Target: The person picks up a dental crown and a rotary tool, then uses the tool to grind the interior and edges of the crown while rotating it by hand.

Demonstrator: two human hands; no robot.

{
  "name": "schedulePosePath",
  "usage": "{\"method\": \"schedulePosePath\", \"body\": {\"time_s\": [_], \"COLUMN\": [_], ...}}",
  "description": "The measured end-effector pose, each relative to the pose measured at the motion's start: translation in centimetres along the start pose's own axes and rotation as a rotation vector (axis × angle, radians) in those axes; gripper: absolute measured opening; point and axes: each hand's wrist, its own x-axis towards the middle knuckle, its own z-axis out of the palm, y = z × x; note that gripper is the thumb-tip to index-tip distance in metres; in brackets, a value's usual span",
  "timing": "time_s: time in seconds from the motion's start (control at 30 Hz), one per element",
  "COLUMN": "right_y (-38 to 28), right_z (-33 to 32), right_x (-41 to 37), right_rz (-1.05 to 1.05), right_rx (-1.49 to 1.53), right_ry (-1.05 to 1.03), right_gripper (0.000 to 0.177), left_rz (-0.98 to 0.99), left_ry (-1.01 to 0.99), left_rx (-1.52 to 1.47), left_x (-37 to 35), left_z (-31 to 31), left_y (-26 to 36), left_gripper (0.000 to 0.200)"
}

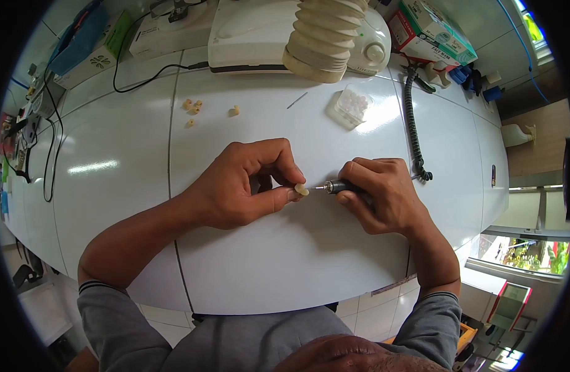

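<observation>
Between the thumb and forefinger of my left hand (244,183) is a small pale-yellow piece, tooth-like in shape (302,190). My right hand (384,195) is closed around a black rotary handpiece (339,186), held nearly level and pointing left. Its thin metal bit (318,188) reaches right up to the yellow piece. Both hands are over the middle of the white tabletop (285,260). Beyond my left hand lie several small yellowish pieces (197,107), with a single one (235,111) apart to their right.
A clear box of small whitish pieces (354,104) and a thin metal rod (297,100) lie ahead. A coiled black cord (411,118) runs along the right. At the back, a ribbed hose (325,40) hangs before a white machine (251,34), with a face-mask box (415,46) beside it.
</observation>
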Motion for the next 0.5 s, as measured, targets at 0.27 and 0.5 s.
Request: {"method": "schedulePosePath", "body": {"time_s": [0.27,0.5], "right_y": [-0.01,0.05], "right_z": [-0.1,-0.09], "right_x": [-0.02,0.0], "right_rz": [0.009,0.002], "right_rx": [-0.01,-0.015], "right_ry": [-0.014,-0.014], "right_gripper": [0.027,0.028], "left_rz": [-0.008,-0.018], "left_ry": [0.0,-0.002], "left_rx": [0.004,0.014], "left_x": [0.01,0.0], "left_z": [0.02,-0.04], "left_y": [0.02,-0.01], "left_gripper": [0.017,0.018]}}
